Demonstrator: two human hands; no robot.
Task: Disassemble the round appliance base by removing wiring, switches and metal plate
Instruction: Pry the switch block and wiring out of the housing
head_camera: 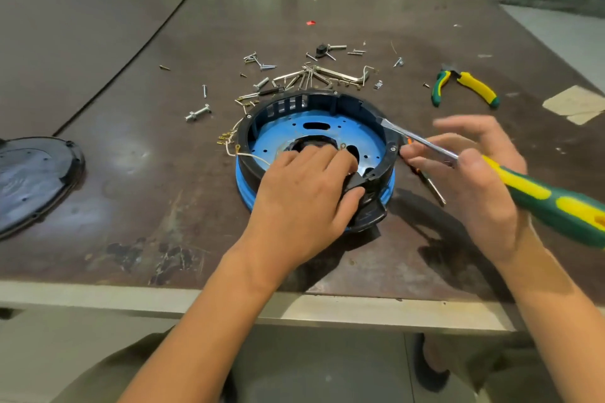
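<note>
**Two hands on the base, screwdriver at its rim**

Brown and scuffed, the surface fills most of the view. The base sits at its middle, a black ring around a blue plate pierced with holes and slots. A dark round cover lies flat at 9 o'clock, well apart from the base and partly out of frame.

The left hand comes in from 6 o'clock. Its fingers reach over the rim onto the plate, and the thumb curls against the black outside, gripping the base's near wall. The right hand is at 3 o'clock. Its thumb and a finger pinch the shaft of a screwdriver, and its other fingers are fanned out and blurred. The tip touches the rim at 2 o'clock, and the green-and-yellow handle trails toward 4 o'clock.

Pliers lie farther out at 2 o'clock. Hex keys lie in a heap just beyond the rim at 12 o'clock. Pale wires with brass terminals hang over the rim at 9 o'clock. A bolt rests at 10 o'clock, and loose screws are scattered from 11 to 1 o'clock. A red scrap lies far off at 12 o'clock.
</note>
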